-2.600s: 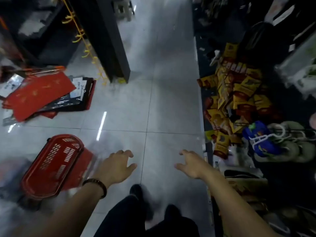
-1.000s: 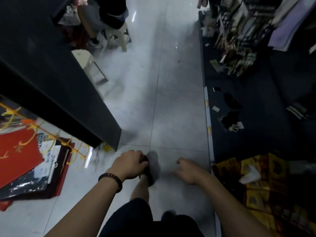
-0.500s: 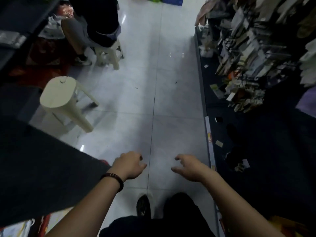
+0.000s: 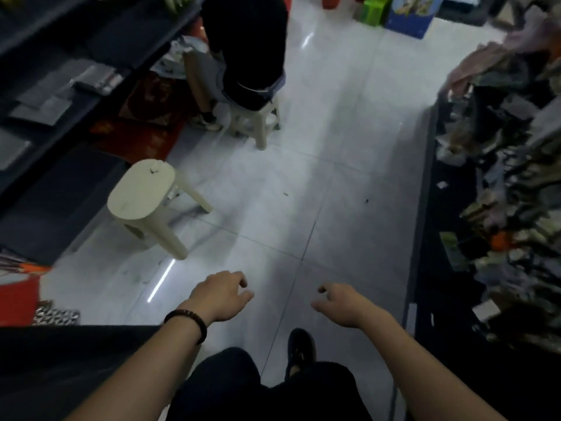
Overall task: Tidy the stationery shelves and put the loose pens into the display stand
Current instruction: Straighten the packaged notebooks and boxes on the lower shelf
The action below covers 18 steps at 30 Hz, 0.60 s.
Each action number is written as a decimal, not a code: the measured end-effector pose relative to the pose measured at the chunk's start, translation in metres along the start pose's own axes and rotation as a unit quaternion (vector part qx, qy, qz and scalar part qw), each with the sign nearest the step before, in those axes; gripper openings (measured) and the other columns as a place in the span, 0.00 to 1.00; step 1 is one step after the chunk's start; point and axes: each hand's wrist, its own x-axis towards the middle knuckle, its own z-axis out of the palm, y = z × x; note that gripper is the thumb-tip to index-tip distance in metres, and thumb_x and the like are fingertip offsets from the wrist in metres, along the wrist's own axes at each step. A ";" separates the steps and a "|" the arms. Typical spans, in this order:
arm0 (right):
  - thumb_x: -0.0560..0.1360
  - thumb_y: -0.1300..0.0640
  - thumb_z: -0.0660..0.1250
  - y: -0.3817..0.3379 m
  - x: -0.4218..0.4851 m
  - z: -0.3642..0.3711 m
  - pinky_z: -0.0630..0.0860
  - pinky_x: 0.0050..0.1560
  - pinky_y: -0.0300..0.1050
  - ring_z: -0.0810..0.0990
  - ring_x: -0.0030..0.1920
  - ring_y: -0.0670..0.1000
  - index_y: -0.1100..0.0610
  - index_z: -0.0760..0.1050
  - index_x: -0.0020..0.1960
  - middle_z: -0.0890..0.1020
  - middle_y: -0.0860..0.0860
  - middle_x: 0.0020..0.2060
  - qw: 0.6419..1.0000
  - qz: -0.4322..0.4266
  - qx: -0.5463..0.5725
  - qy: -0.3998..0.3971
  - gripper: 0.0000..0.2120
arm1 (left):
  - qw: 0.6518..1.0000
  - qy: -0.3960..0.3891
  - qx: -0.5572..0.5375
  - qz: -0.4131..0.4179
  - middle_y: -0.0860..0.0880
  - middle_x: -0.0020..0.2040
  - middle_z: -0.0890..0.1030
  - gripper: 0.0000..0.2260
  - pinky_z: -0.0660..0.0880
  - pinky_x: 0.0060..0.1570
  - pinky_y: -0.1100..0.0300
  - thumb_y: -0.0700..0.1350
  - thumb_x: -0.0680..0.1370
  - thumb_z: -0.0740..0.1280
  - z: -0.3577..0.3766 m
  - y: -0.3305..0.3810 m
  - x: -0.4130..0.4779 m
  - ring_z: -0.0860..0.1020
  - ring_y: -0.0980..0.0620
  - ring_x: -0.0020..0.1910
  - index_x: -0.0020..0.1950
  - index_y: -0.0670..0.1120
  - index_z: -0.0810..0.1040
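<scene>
I am in a shop aisle over pale floor tiles. My left hand [image 4: 220, 294], with a dark bead bracelet at the wrist, hangs in front of me with loosely curled fingers and holds nothing. My right hand [image 4: 341, 300] is also empty, fingers loosely curled. A dark shelf unit [image 4: 449, 268] runs along the right, with blurred hanging stationery packs [image 4: 516, 208] above its base. No loose pen or display stand can be made out.
An empty cream plastic stool [image 4: 145, 196] stands on the left of the aisle. Further on, a person [image 4: 249, 50] sits on a second stool [image 4: 258, 120]. Dark shelving [image 4: 54, 86] lines the left. Coloured boxes [image 4: 406, 13] stand at the far end.
The view has moved forward along the aisle: the red basket, red papers and yellow packs dropped out of sight, the stools and seated person came nearer. Both hands stayed empty.
</scene>
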 end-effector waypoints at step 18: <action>0.83 0.36 0.63 -0.253 0.250 -0.285 0.76 0.57 0.45 0.80 0.60 0.52 0.51 0.70 0.76 0.80 0.52 0.63 0.982 -0.075 -0.175 -0.004 0.28 | 0.979 0.038 -0.172 -0.097 0.50 0.68 0.77 0.23 0.76 0.64 0.53 0.63 0.83 0.62 -0.215 -0.141 0.223 0.77 0.49 0.64 0.73 0.52 0.73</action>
